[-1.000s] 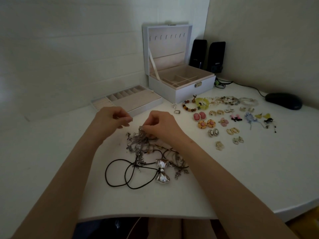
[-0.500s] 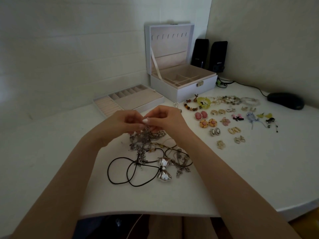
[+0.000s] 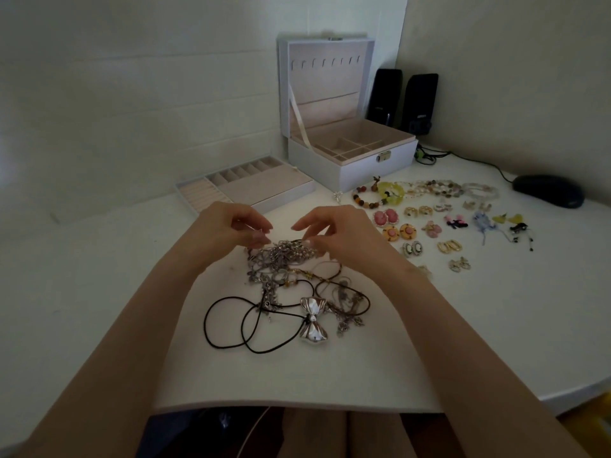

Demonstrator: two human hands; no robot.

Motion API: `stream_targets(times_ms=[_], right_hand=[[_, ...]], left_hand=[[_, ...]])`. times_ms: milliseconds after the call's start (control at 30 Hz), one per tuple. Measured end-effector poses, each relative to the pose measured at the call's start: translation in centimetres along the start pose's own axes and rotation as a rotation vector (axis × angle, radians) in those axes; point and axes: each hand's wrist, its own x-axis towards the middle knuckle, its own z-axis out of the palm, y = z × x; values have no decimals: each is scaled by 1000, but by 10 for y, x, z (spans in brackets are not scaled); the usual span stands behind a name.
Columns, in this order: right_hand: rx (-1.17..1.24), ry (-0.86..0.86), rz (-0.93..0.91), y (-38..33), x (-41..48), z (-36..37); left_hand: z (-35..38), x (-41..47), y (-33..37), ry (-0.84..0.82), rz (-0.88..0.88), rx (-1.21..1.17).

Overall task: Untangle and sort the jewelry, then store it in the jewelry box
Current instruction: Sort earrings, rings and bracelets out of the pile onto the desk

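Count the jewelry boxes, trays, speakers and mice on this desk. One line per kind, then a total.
Jewelry box: 1
Tray: 1
Speakers: 2
Mouse: 1
Total: 5

head-worn wide view, looking forward and down, close over white table (image 3: 115, 292)

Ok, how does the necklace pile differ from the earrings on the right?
The necklace pile is one knotted heap; the earrings lie apart in pairs. The left hand and right hand pinch the necklace pile; the earrings are untouched. Both lie on the table, outside the jewelry box.
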Motion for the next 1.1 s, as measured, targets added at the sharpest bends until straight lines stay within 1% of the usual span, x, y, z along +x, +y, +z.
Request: stream_targets(times_ms=[167,267,367,467,567,633,733,800,867,967,1100], right_hand=[[-164,52,38,11,-10,-14],[-192,8,42,11,-10,-9],[-243,8,22,7,-7,1],[-389,-21,22,6,-4,11],[-453,2,17,6,-3,14],[-408,24,7,9,-3,14],[-176,95,42,14,-4,10],[-87,128,74,17,-5,6],[-58,132,88,18,-5,2],[-52,106,83,16,-7,0],[-138,-41,77,10,-8,-2]], left_hand=[[0,0,-1,27,-24,24],[-2,0,-1,65,-22,47],[5,-1,1,-28,11,135],[17,-1,-1,-136,23,271],[18,2,-2,-135,29,401],[15,2,-3,-119,32,444],[7,2,-7,-70,29,455],[2,3,-10,-31,8,449],[-2,4,-12,-3,-14,428],[-3,4,-11,-3,-17,415],[-6,2,-7,-90,-9,415]])
